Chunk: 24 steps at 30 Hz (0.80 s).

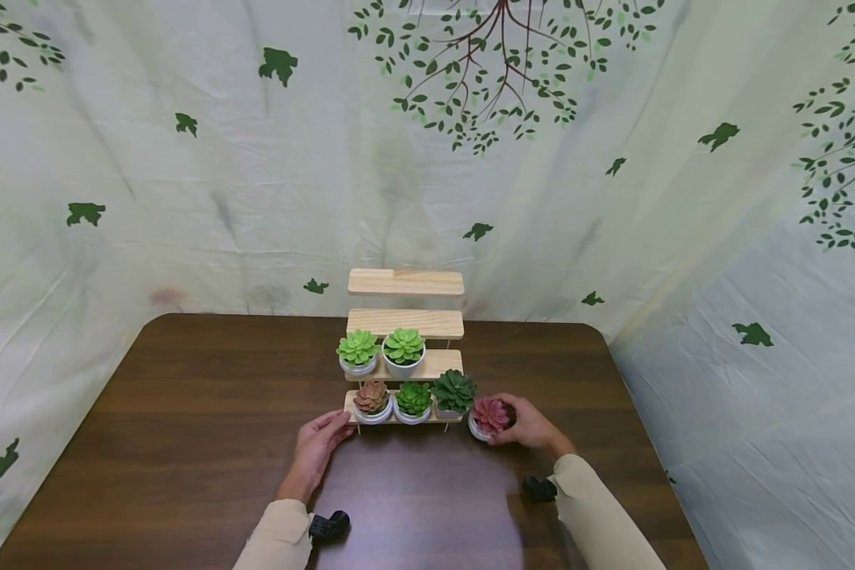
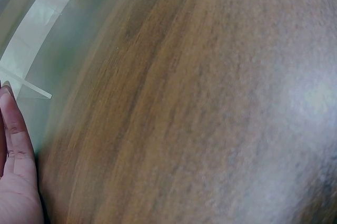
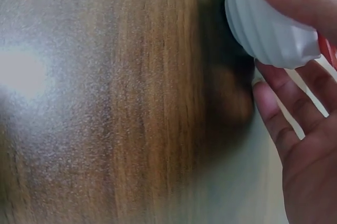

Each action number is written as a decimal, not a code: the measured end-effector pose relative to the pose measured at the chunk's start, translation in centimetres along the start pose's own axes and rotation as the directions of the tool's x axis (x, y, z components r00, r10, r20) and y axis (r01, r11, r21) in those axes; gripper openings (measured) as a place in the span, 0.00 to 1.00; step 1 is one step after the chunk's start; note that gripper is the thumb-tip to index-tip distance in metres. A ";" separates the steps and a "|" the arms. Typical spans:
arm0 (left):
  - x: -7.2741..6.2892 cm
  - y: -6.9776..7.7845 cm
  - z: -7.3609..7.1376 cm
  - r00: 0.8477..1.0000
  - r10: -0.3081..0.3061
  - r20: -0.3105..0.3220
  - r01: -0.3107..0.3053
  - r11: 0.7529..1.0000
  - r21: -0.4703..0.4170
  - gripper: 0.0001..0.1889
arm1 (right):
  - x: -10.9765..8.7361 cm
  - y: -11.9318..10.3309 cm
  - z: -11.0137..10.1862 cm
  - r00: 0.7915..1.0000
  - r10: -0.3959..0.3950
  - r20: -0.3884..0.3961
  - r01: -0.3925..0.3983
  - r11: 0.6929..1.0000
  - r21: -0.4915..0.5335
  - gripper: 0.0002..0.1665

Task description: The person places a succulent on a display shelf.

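My right hand (image 1: 530, 427) holds a pink succulent (image 1: 490, 416) in a white pot close to the right end of the lowest shelf. In the right wrist view, thumb and fingers are around the ribbed white pot (image 3: 271, 21). With fairly straight fingers, my left hand (image 1: 317, 451) touches the left end of the lowest shelf of a tiered wooden stand (image 1: 404, 322). On that shelf stand a brownish succulent (image 1: 372, 397), a green succulent (image 1: 414, 398) and a dark green succulent (image 1: 454, 390). Two light green succulents, left (image 1: 357, 348) and right (image 1: 403, 347), occupy the shelf above.
The stand's top shelf (image 1: 406, 282) rises near the back edge of the brown wooden table (image 1: 221, 412). Behind hangs a pale curtain (image 1: 328, 182) printed with leaves and branches. A black wrist device sits at the left sleeve (image 1: 278, 534) and another at the right sleeve (image 1: 598, 507).
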State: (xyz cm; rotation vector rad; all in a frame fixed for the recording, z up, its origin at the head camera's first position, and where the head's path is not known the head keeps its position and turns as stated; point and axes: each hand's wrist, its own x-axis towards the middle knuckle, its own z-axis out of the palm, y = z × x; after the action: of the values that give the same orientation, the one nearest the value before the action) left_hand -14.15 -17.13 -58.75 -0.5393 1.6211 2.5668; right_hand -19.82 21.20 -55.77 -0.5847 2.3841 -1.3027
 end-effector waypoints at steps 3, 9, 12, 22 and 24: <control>0.0 0.0 0.0 1.000 0.006 0.000 -0.006 1.000 -0.004 0.10 | 0.1 0.6 -0.1 0.998 0.016 -0.053 -0.016 1.000 0.001 0.39; -0.1 0.1 0.0 1.000 0.005 0.005 -0.005 1.000 0.003 0.09 | 0.5 0.2 -1.1 0.986 0.036 -0.164 -0.030 0.999 0.041 0.39; 0.0 0.2 0.0 1.000 0.005 0.009 -0.005 1.000 0.005 0.07 | 0.9 -0.5 -2.0 0.978 0.029 -0.208 -0.020 0.999 0.049 0.39; 0.0 0.0 -0.1 1.000 0.008 0.000 -0.008 1.000 0.005 0.07 | 2.5 -3.5 -4.4 0.960 -0.027 -0.280 0.051 0.996 0.077 0.38; 0.0 -0.1 -0.1 1.000 0.011 0.002 -0.011 1.000 0.002 0.08 | 2.8 -4.0 -4.5 0.960 -0.022 -0.279 0.055 0.992 0.110 0.38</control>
State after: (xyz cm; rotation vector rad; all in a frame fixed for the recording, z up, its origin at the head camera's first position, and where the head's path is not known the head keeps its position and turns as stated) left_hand -14.12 -17.17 -58.83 -0.5293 1.6303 2.5727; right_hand -23.73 20.98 -50.35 -0.4409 2.5022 -1.6242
